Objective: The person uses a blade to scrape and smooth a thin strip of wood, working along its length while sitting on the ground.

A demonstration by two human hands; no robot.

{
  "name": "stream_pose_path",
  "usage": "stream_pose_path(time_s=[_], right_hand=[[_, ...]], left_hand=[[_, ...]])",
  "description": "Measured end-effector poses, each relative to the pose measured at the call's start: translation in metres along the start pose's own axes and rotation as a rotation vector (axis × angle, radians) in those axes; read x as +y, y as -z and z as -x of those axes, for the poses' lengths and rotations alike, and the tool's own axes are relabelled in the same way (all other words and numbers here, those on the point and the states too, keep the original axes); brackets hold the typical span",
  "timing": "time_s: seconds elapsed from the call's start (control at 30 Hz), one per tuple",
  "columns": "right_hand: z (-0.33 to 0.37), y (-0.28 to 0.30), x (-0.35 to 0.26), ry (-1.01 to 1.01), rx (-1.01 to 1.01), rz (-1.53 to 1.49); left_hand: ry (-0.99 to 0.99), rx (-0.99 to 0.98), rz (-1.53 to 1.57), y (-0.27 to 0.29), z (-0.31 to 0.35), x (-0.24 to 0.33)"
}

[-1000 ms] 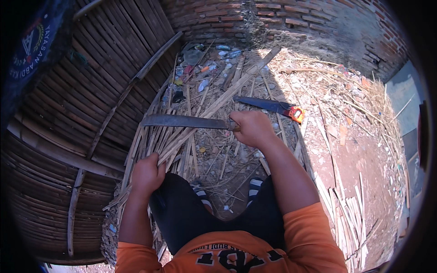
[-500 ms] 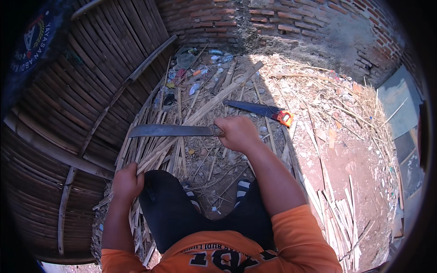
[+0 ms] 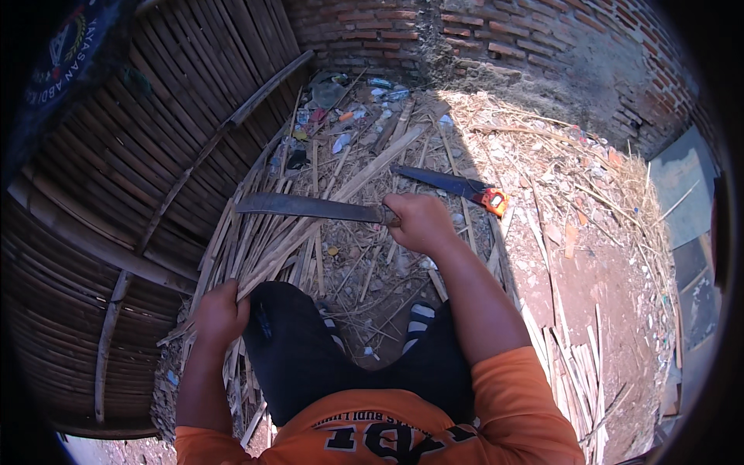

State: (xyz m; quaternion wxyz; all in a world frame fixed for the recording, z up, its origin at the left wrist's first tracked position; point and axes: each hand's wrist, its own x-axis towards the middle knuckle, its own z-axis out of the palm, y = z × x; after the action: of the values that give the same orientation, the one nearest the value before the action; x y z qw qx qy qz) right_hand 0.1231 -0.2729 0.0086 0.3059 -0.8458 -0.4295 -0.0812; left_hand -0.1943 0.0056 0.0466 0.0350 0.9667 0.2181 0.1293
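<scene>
My right hand is closed around the handle of a machete. Its long dark blade points left, lying across a split bamboo strip in this view; whether it touches the bamboo I cannot tell. At the lower left, beside my left knee, my left hand grips the near end of that strip. From there the bamboo slants away to the upper right, over other pieces on the ground. A handsaw with an orange and black handle lies just beyond my right hand.
Loose bamboo strips and rubble litter the ground around my feet. A slatted bamboo wall rises close on the left, and a brick wall stands at the back. More pale strips lie at the right; grey panels lean beyond.
The machete's tip has risen a little, so the blade slopes instead of lying level. The far end of the bamboo strip has come back toward me. My view has shifted slightly.
</scene>
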Motion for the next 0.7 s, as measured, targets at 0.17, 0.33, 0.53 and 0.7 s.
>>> stream_pose_path(time_s=[0.17,0.33,0.53,0.7], right_hand=[[0.0,0.015,0.041,-0.223,0.09,-0.059],[-0.002,0.014,0.033,-0.254,0.121,-0.105],[0.001,0.001,-0.024,0.169,-0.101,0.094],[-0.006,0.01,0.025,-0.1,0.072,-0.01]], left_hand=[[-0.016,-0.079,0.041,0.002,0.0,-0.003],[0.001,-0.092,0.027,0.005,0.004,0.0],[-0.032,-0.05,0.057,-0.007,-0.009,0.015],[-0.058,0.0,0.112,-0.009,-0.001,-0.004]])
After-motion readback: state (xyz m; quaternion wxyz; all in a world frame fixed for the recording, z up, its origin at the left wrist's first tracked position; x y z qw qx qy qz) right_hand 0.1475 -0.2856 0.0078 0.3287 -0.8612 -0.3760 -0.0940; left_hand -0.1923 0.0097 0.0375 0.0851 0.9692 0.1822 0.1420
